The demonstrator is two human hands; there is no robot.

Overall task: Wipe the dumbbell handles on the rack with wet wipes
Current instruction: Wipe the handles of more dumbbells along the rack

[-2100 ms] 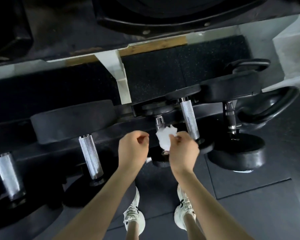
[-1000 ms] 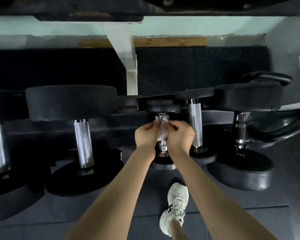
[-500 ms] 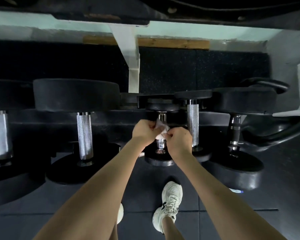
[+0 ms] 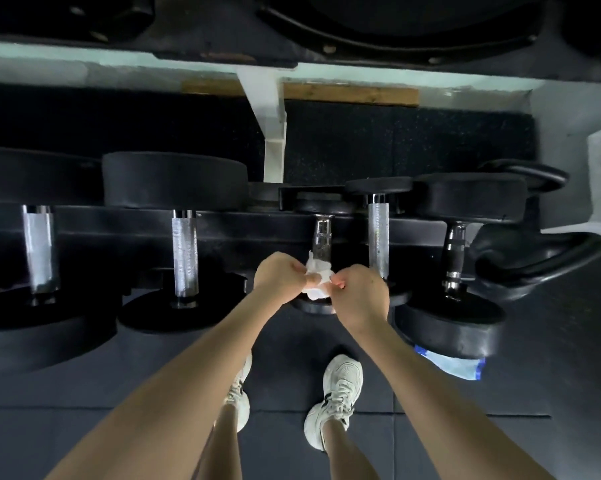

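The wet wipe [image 4: 315, 284] is bunched round the near end of the small dumbbell's handle [image 4: 321, 235], approx. mid-rack [image 4: 119, 230], just above the near disc [image 4: 312, 305]. The handle's long axis runs straight away from the person: near end at the hands, far end at the far disc [image 4: 323, 204]. The chrome beyond the wipe is left bare. Whether the wipe is wrapped fully round can't be told, as its underside is hidden.

The wipe is pinched from both sides, by the left hand [image 4: 278, 278] on the handle's left and the right hand [image 4: 359, 294] on its right. Each grip is narrow and closed on the wipe only, and the two almost meet across the bar. Both hands are judged equally near, so neither is favoured.

The next stroke is judged to run along that axis, since the unwiped length lies up and away from the grip, twd the far disc.

Outward, a knurled handle [image 4: 378, 237] lies parallel just beside the right hand, so a knock is poss. if that wrist is swung out. Further right come a black-sleeved handle [image 4: 454, 252] and a kettlebell [image 4: 534, 263]. To the left, two thicker handles [image 4: 185, 251] are set well apart. A blue-and-white packet [image 4: 451, 364] is seen on the floor under the right-side dumbbell; contents not legible.
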